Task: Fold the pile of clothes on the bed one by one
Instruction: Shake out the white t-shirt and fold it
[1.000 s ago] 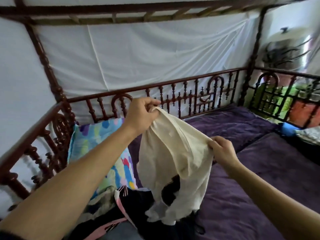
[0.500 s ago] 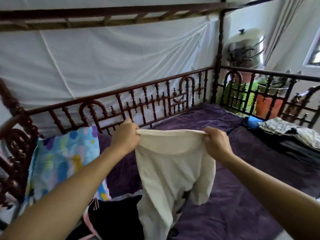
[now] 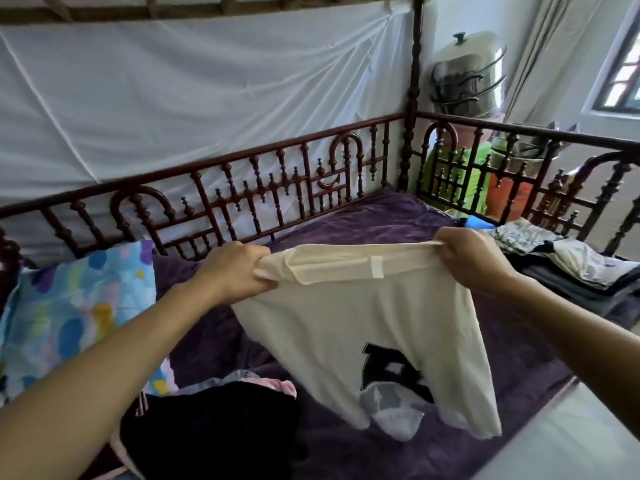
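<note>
A cream T-shirt (image 3: 360, 327) with a black print hangs in the air above the purple bed (image 3: 381, 230). My left hand (image 3: 235, 271) grips its top edge on the left. My right hand (image 3: 474, 258) grips the same edge on the right, so the edge is stretched taut between them. The shirt's lower part hangs free and swings to the right. Below my left forearm lies the pile of unfolded clothes (image 3: 214, 431), mostly black with some pink.
A colourful pillow (image 3: 72, 306) leans at the left. Folded clothes (image 3: 568, 268) lie stacked at the right of the bed. Dark carved wooden rails (image 3: 277, 188) run around the bed, with white netting behind. A white surface (image 3: 571, 441) shows at the bottom right.
My hands have pulled apart and spread the shirt's top edge wide. The shirt has lifted clear of the pile and turned so its black print shows. The view has swung to the right.
</note>
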`<action>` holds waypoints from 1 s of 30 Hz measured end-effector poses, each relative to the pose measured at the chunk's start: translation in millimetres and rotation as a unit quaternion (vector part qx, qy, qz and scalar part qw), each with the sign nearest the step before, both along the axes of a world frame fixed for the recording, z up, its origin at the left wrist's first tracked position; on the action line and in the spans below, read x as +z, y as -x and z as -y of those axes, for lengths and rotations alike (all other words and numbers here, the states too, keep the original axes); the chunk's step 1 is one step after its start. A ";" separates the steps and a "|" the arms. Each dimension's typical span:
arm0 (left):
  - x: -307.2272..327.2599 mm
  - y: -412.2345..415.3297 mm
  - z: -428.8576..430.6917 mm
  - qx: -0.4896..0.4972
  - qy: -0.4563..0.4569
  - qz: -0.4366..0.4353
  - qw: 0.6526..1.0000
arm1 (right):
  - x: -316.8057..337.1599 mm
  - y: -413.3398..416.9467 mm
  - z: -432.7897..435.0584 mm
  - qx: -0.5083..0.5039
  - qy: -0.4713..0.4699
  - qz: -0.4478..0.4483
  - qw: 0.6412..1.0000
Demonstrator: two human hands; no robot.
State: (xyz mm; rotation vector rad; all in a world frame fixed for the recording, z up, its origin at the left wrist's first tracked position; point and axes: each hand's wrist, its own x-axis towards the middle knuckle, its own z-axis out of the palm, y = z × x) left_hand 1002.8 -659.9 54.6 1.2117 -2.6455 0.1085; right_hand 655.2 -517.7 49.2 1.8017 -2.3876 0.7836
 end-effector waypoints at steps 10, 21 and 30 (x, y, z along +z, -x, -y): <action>-3.8 35.3 105.5 0.184 0.024 -0.103 0.977 | 1.7 15.6 -12.0 0.129 -0.047 0.276 0.951; -87.7 194.2 194.4 0.254 -0.083 -0.172 0.948 | -123.7 131.1 9.4 -0.040 -0.212 0.404 0.889; -202.8 434.4 228.4 0.229 -0.164 -0.143 0.949 | -286.7 341.4 49.7 -0.187 -0.252 0.381 0.870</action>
